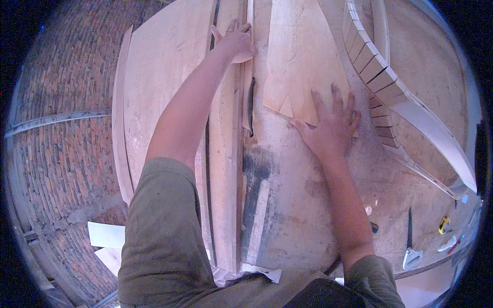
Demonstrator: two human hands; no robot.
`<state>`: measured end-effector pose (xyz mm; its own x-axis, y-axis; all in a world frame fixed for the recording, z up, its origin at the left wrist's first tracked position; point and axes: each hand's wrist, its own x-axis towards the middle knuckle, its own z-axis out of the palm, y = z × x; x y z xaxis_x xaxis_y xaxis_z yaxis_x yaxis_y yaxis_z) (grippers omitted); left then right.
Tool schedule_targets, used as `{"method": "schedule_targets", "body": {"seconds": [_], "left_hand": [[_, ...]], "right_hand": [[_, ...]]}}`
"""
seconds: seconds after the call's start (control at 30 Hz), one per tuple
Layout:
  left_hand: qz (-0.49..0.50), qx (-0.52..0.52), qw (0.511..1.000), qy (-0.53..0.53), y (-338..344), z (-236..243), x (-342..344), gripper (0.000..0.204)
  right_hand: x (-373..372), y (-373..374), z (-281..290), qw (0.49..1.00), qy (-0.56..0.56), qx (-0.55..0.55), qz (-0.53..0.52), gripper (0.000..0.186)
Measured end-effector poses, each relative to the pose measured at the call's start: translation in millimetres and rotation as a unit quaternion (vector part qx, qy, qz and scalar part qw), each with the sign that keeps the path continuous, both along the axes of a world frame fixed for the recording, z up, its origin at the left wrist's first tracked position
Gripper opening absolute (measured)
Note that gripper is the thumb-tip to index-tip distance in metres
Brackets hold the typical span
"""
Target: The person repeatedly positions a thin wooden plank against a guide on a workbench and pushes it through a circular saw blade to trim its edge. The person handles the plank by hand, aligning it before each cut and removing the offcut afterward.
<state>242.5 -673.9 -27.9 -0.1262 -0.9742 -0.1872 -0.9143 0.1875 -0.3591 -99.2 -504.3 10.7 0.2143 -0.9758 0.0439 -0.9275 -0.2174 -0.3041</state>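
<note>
My left hand [237, 44] reaches far forward and rests on the long wooden boards [226, 154], its thumb and fingers apart near a narrow pale strip [250, 15]. My right hand [331, 123] lies spread on the lower edge of a thin pale plywood sheet [303, 56], pressing it against the worktable [303, 205]. The sheet has a slanted lower edge with a small triangular piece or cut at it. Between my hands lies a slim dark tool [251, 105], its kind unclear.
At the right stands a curved white form with slatted ribs [375, 66]. Near the right front lie a handsaw with a white handle [412, 256] and a yellow tape measure [444, 225]. A large board [164, 66] leads to the left edge, beside a brick floor [67, 169].
</note>
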Motion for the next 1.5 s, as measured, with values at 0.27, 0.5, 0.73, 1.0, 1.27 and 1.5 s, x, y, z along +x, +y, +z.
{"method": "schedule_targets", "body": {"seconds": [0.27,0.5,0.73,1.0,1.27,1.5], "left_hand": [[0.068,0.051,0.996,0.017,1.3,-4.8,16.0,0.069],[0.093,0.044,0.995,0.014,2.4,23.7,-23.8,0.065],[0.092,0.041,0.995,0.01,-5.9,14.2,-4.1,0.066],[0.114,0.036,0.992,-0.035,6.4,38.8,-28.9,0.072],[0.065,-0.01,0.997,-0.037,0.3,-6.9,43.6,0.07],[0.152,0.07,0.985,0.045,-7.8,57.8,-57.6,0.072]], "right_hand": [[1.6,2.4,-4.3,1.0,-0.012,-0.018,0.021,0.09],[-2.5,-1.6,-2.7,1.0,0.002,0.014,0.007,0.091],[-2.6,-1.4,0.0,0.999,-0.014,0.02,0.021,0.089],[-5.7,-1.9,-8.8,0.999,-0.037,0.004,0.012,0.088],[2.2,0.6,4.0,0.998,-0.046,0.006,0.031,0.091],[-10.8,-2.7,-6.8,0.999,-0.031,0.017,-0.008,0.091]]}}
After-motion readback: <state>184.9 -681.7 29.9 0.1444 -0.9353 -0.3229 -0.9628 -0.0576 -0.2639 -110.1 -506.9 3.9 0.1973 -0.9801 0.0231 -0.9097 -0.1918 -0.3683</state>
